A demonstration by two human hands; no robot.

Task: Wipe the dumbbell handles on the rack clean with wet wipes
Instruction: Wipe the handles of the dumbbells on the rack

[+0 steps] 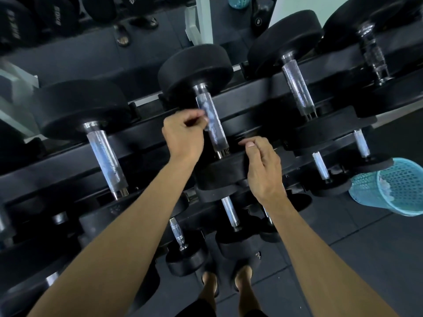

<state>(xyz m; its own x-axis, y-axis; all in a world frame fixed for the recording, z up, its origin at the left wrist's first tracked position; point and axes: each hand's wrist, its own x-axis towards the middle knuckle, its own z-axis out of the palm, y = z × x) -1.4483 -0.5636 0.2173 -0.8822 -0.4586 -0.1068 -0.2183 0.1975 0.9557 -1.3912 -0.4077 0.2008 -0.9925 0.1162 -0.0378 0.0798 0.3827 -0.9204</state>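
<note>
A black dumbbell lies in the rack's top row, its knurled chrome handle (216, 131) running towards me. A thin, pale wet wipe (206, 108) lies blurred against the far half of that handle. My left hand (183, 136) is just left of the handle, fingers curled, fingertips pinching the wipe's edge. My right hand (263, 165) hovers over the dumbbell's near head (224, 172), fingers loosely curled and holding nothing I can see.
More dumbbells sit on either side, with chrome handles to the left (106, 161) and to the right (297, 88). Smaller ones fill the lower tiers (230, 213). A blue mesh basket (393, 186) stands on the dark floor at right. My sandalled feet (229, 282) are close to the rack.
</note>
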